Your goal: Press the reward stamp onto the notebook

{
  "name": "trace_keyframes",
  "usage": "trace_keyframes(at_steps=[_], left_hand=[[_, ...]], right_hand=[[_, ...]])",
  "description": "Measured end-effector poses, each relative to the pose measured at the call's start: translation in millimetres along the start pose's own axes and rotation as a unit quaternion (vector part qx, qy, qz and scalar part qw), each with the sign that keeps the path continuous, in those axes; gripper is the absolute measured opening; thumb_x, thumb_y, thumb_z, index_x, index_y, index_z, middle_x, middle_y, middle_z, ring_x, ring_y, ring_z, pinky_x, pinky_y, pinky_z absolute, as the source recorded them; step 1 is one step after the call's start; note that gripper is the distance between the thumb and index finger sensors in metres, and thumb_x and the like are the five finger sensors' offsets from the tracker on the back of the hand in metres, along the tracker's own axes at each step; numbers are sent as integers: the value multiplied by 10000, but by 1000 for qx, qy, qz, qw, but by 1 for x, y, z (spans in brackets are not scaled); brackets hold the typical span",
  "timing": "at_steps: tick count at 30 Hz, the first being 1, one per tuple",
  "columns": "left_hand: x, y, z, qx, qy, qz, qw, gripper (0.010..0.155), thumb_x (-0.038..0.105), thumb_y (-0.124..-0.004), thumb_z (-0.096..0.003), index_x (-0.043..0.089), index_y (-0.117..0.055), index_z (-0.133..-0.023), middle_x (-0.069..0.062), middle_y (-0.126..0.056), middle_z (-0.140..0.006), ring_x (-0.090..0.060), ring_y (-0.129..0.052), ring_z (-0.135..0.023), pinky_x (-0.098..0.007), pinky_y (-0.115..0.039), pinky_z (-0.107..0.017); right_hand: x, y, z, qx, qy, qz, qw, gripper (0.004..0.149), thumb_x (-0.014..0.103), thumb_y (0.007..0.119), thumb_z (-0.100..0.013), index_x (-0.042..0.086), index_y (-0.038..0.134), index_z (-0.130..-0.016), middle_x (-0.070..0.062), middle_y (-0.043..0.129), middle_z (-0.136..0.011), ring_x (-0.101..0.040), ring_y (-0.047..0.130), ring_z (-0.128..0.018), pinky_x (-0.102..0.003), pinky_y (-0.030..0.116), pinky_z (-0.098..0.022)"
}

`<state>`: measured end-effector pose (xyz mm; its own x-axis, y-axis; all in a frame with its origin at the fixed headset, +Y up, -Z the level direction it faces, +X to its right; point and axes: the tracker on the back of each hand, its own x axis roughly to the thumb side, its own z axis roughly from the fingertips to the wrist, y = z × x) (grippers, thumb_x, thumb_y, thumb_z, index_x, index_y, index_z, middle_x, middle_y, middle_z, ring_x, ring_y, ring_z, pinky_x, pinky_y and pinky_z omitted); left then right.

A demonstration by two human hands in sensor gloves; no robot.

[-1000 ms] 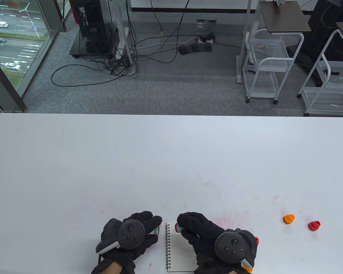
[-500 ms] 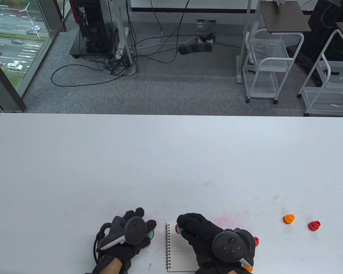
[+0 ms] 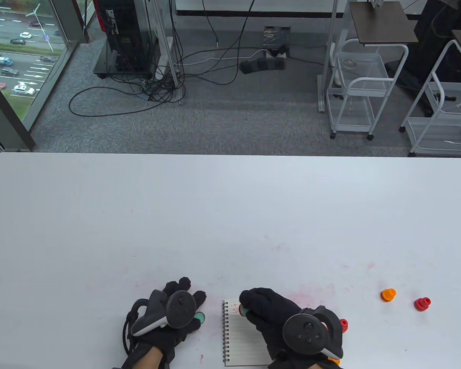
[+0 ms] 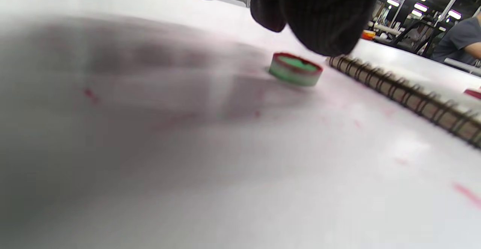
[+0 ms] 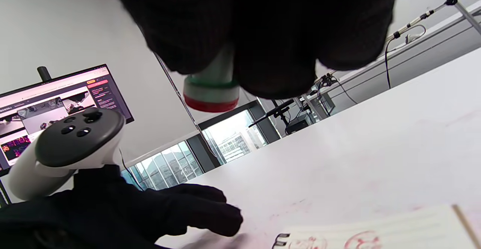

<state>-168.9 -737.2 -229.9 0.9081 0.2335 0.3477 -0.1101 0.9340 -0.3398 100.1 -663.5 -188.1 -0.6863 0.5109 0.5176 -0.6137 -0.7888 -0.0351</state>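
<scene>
Since a second ago: left hand (image 3: 169,321) pulled back from the notebook (image 3: 242,340) toward the near table edge, and the green cap (image 3: 199,317) no longer between its fingers but lying on the table (image 3: 230,215) just left of the notebook's spiral binding. Left hand now relaxed, fingers loose above the cap, holding nothing. Right hand (image 3: 276,319) hardly shifted, fingers curled round the stamp (image 5: 212,91), which hangs over the notebook's top left corner with its red face downward, clear of the paper in the right wrist view. Faint red marks already on that corner of the page, though too blurred to say whether they are finished prints. Other small stamps, orange and red, well to the right of the notebook.

Risks from here, as a guess: notebook unheld, so a slanted press could slide it or smear the print; a landing on the old marks would muddle both; stamping near the binding could give a partial print.
</scene>
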Motion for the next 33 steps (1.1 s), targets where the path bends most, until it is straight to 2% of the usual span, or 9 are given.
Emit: trace_keyframes(at_steps=[3, 9, 11, 14, 19, 25, 26, 28, 33], left_hand=[[0, 9, 5, 16, -14, 15, 1000, 806, 544, -775, -459, 260, -544, -1177, -228, -316, -1236, -528, -373, -1071, -672, -460, -751], [3, 22, 16, 48, -44, 24, 998, 861, 642, -687, -469, 265, -453, -1206, -230, -274, -1250, -544, -315, -1085, -702, -420, -754], [3, 27, 21, 106, -77, 20, 991, 852, 654, -694, -463, 266, -500, -1196, -200, -360, -1254, -530, -372, -1092, -699, -451, -753], [1, 33, 26, 133, -89, 47, 986, 860, 674, -670, -468, 276, -471, -1203, -197, -350, -1261, -527, -359, -1104, -700, -441, -763], [-1, 37, 28, 137, -87, 49, 986, 855, 678, -641, -481, 275, -449, -1211, -204, -316, -1266, -535, -331, -1111, -704, -417, -771], [0, 37, 29, 132, -79, 45, 987, 847, 674, -627, -485, 272, -449, -1210, -210, -312, -1263, -538, -336, -1105, -714, -428, -760], [0, 37, 29, 131, -78, 45, 987, 844, 671, -629, -485, 271, -455, -1208, -212, -316, -1261, -538, -341, -1103, -714, -432, -758], [0, 36, 29, 131, -78, 44, 987, 837, 667, -631, -485, 268, -470, -1203, -187, -328, -1263, -534, -355, -1103, -710, -440, -758], [1, 39, 30, 162, -90, 51, 981, 813, 651, -644, -483, 252, -531, -1183, -190, -395, -1250, -520, -417, -1096, -693, -484, -752]], right_hand=[[0, -3, 0, 40, 10, 41, 998, 513, 232, 871, -412, 200, 769, -913, -127, 888, -847, -279, 991, -587, -523, 851, -521], [-13, 4, 0, 121, 40, 135, 983, 447, 253, 887, -392, 214, 823, -832, -122, 912, -807, -252, 998, -549, -517, 852, -522], [-17, 7, 1, 143, 48, 151, 977, 441, 258, 897, -380, 214, 833, -814, -124, 920, -787, -244, 999, -527, -514, 854, -519], [-24, 13, 0, 184, 67, 165, 967, 432, 257, 903, -373, 217, 837, -798, -122, 922, -777, -241, 995, -520, -513, 851, -519], [-33, 24, 1, 283, 116, 207, 929, 419, 249, 904, -379, 215, 837, -791, -130, 920, -770, -231, 982, -487, -475, 859, -476], [-45, 39, 3, 336, 140, 209, 908, 391, 249, 899, -381, 209, 839, -765, -85, 930, -723, -214, 971, -491, -460, 860, -481], [-44, 39, 3, 330, 136, 205, 911, 388, 241, 904, -379, 202, 846, -761, -95, 935, -719, -223, 971, -492, -469, 858, -478], [-43, 41, 3, 343, 147, 214, 903, 386, 243, 896, -382, 207, 836, -762, -79, 930, -723, -217, 967, -506, -466, 853, -492], [-44, 42, 2, 347, 160, 212, 899, 381, 238, 892, -380, 208, 838, -756, -66, 929, -720, -216, 969, -517, -468, 852, -503]])
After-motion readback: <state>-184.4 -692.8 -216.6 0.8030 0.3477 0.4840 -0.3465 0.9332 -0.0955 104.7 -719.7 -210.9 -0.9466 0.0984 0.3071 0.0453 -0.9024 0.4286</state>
